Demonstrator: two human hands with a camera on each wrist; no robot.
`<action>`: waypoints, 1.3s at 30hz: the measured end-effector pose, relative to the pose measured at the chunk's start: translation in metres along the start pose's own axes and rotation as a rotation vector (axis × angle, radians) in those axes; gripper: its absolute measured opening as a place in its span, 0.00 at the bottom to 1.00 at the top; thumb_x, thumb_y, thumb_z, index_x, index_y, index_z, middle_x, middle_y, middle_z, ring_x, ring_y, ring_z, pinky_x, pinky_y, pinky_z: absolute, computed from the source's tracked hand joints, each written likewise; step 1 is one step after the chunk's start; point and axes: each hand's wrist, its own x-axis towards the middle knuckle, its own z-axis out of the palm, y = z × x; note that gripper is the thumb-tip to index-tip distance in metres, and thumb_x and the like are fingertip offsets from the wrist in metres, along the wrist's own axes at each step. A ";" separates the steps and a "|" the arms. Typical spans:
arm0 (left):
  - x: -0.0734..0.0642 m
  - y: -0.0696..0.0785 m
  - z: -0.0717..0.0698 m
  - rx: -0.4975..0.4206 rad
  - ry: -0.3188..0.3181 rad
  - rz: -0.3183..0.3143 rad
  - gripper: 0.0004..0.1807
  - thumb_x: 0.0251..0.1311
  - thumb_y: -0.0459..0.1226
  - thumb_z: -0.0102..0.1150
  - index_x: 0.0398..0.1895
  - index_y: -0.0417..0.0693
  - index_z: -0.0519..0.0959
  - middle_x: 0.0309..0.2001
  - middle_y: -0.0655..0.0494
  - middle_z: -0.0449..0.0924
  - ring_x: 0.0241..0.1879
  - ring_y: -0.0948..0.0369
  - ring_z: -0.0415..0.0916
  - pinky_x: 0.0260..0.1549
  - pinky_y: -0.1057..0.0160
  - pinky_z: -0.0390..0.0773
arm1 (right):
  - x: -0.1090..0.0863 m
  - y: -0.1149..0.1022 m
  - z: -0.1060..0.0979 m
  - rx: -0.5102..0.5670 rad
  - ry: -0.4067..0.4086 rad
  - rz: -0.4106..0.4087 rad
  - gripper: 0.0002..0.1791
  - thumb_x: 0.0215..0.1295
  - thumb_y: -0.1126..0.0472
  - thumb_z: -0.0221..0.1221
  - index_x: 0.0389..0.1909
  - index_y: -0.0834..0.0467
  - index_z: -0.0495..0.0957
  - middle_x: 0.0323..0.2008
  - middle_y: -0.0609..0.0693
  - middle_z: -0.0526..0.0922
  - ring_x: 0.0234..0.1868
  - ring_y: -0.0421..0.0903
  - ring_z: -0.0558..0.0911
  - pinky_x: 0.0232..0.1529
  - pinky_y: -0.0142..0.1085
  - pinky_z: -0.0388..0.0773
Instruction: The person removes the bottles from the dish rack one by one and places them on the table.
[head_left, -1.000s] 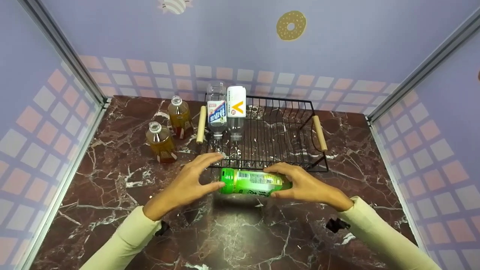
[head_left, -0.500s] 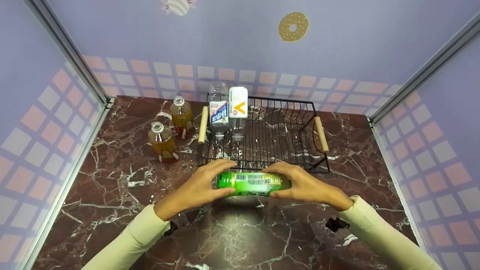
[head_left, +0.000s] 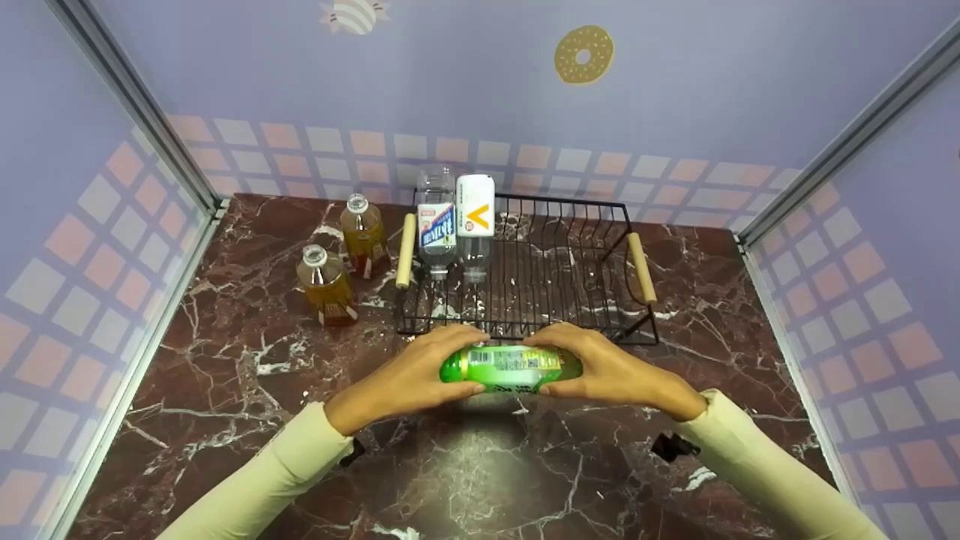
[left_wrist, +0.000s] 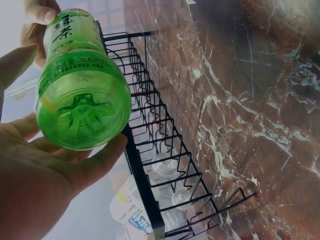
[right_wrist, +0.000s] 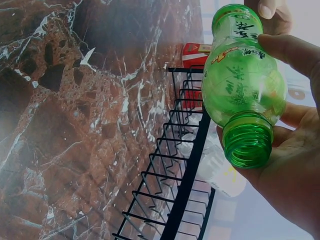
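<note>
A green plastic drink bottle (head_left: 511,367) lies sideways in front of the black wire rack (head_left: 559,199), held between both hands. Its left, base end is in the grip of my left hand (head_left: 424,371), thumb on the near side and fingers on the far side. My right hand (head_left: 611,371) holds the neck end the same way. The base of the bottle (left_wrist: 84,117) faces the left wrist camera, with the hand's fingers beside it. In the right wrist view the bottle's mouth (right_wrist: 248,145) shows without a cap.
Two clear bottles, one with a blue-and-white label (head_left: 437,225) and one with a white label (head_left: 475,206), lie in the rack's left part. Two amber drink bottles (head_left: 327,294) (head_left: 364,241) stand left of it. The rack has wooden handles (head_left: 406,251). Patterned walls enclose the marble-look counter (head_left: 480,480).
My left hand has moved right and taken hold of the bottle's base end, its fingers now round it. The right hand has kept its hold in about the same place.
</note>
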 end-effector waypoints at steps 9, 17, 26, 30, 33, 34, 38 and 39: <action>0.006 0.001 0.005 0.038 -0.057 -0.034 0.40 0.65 0.46 0.78 0.78 0.43 0.75 0.75 0.43 0.76 0.71 0.44 0.75 0.67 0.37 0.80 | 0.000 0.000 0.001 -0.002 -0.017 -0.009 0.36 0.62 0.59 0.78 0.72 0.57 0.80 0.64 0.51 0.84 0.56 0.48 0.83 0.55 0.42 0.87; 0.011 0.001 0.008 0.073 -0.082 -0.079 0.42 0.64 0.47 0.80 0.78 0.44 0.75 0.74 0.44 0.77 0.68 0.46 0.77 0.63 0.40 0.84 | 0.001 -0.001 0.002 -0.006 -0.022 -0.024 0.36 0.63 0.59 0.78 0.72 0.57 0.80 0.65 0.50 0.84 0.59 0.48 0.82 0.57 0.42 0.86; 0.015 0.004 0.009 0.101 -0.104 -0.108 0.40 0.62 0.48 0.80 0.75 0.46 0.78 0.66 0.48 0.83 0.58 0.51 0.80 0.53 0.47 0.86 | 0.000 -0.001 0.003 -0.013 -0.022 -0.034 0.37 0.63 0.58 0.78 0.73 0.57 0.80 0.66 0.49 0.84 0.62 0.49 0.81 0.62 0.46 0.84; 0.017 0.006 0.009 0.113 -0.112 -0.117 0.40 0.61 0.48 0.81 0.74 0.46 0.79 0.64 0.49 0.84 0.55 0.53 0.80 0.51 0.49 0.86 | 0.000 -0.002 0.003 -0.016 -0.026 -0.034 0.37 0.63 0.59 0.78 0.73 0.59 0.79 0.67 0.50 0.84 0.62 0.50 0.81 0.61 0.45 0.84; 0.018 0.008 0.009 0.127 -0.114 -0.117 0.39 0.60 0.48 0.81 0.73 0.46 0.80 0.64 0.48 0.84 0.56 0.52 0.80 0.53 0.47 0.86 | -0.001 -0.003 0.003 -0.013 -0.032 -0.025 0.38 0.63 0.59 0.78 0.73 0.61 0.78 0.68 0.51 0.83 0.62 0.50 0.81 0.61 0.45 0.84; 0.018 0.008 0.009 0.132 -0.116 -0.119 0.39 0.60 0.49 0.81 0.73 0.47 0.80 0.65 0.48 0.84 0.57 0.52 0.80 0.53 0.47 0.86 | -0.001 -0.004 0.004 -0.012 -0.033 -0.024 0.37 0.63 0.59 0.78 0.73 0.61 0.78 0.68 0.52 0.83 0.63 0.50 0.81 0.61 0.45 0.84; 0.019 0.010 0.011 0.156 -0.123 -0.100 0.36 0.61 0.49 0.81 0.71 0.49 0.82 0.63 0.49 0.85 0.56 0.51 0.81 0.53 0.46 0.86 | -0.001 -0.006 0.004 -0.018 -0.045 -0.022 0.37 0.64 0.58 0.77 0.74 0.60 0.78 0.68 0.52 0.82 0.63 0.50 0.80 0.62 0.46 0.84; 0.019 0.010 0.012 0.165 -0.126 -0.098 0.35 0.61 0.50 0.81 0.70 0.50 0.82 0.63 0.50 0.85 0.56 0.52 0.81 0.53 0.47 0.86 | -0.001 -0.006 0.005 -0.021 -0.048 -0.023 0.37 0.64 0.58 0.77 0.74 0.60 0.78 0.68 0.52 0.83 0.63 0.50 0.80 0.62 0.46 0.84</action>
